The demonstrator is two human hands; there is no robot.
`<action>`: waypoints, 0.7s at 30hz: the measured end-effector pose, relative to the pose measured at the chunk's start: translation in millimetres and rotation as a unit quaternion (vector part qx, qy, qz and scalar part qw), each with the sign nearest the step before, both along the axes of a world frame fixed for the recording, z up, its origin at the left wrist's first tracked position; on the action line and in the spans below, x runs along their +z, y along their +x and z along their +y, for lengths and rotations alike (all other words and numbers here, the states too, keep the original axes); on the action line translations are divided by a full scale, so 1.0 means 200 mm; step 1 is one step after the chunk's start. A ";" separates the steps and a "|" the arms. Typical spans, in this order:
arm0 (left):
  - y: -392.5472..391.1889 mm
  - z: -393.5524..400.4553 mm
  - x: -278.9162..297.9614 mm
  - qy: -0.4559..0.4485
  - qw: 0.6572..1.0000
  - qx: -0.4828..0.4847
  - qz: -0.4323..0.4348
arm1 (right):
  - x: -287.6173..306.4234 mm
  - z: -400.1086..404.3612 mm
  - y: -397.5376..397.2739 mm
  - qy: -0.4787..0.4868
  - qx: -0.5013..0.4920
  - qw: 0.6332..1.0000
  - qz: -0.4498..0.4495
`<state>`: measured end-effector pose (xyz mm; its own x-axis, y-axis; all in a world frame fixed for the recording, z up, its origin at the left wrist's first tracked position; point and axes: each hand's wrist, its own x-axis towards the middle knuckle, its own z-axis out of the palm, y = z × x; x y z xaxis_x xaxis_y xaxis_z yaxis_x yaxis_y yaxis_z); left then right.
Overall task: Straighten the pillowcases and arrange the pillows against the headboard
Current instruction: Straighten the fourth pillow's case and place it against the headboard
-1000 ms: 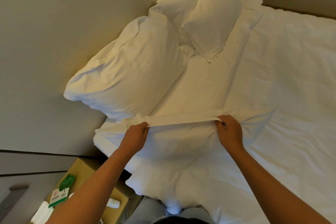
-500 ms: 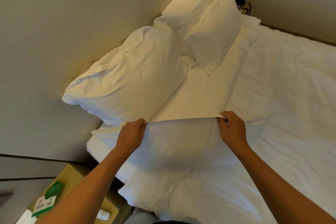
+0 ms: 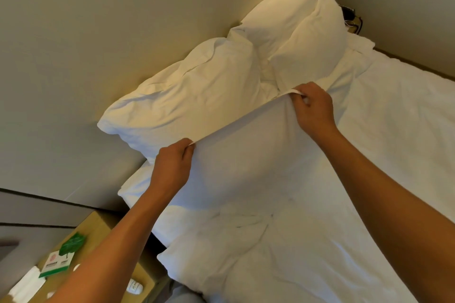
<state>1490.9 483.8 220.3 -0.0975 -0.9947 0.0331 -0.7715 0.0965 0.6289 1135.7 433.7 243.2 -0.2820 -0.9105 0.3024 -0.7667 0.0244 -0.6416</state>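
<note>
I hold a white pillow (image 3: pixel 246 167) by the open edge of its pillowcase, stretched taut between both hands. My left hand (image 3: pixel 172 167) pinches the near-left end of that edge; my right hand (image 3: pixel 312 108) pinches the far end, raised higher. The pillow hangs down toward me over the bed. A crumpled white pillow (image 3: pixel 187 103) leans on the padded headboard (image 3: pixel 98 44) just behind the stretched edge. Two more white pillows (image 3: pixel 283 15) (image 3: pixel 310 49) stand against the headboard farther back.
White bedding (image 3: pixel 394 130) covers the mattress to the right. A wooden bedside table (image 3: pixel 98 233) at lower left carries a green-and-white card (image 3: pixel 57 263), a green packet (image 3: pixel 72 243) and a small white bottle (image 3: pixel 134 288). Cables and a socket sit at the far corner (image 3: pixel 349 17).
Both hands have lifted the pillowcase edge up and toward the headboard. The right hand rose further, so the edge now slants and the pillow hangs beneath it.
</note>
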 end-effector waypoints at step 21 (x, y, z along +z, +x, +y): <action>-0.23 -0.21 -0.20 0.092 0.996 0.010 0.012 | -0.31 -0.41 -0.13 0.113 -0.028 0.993 -0.006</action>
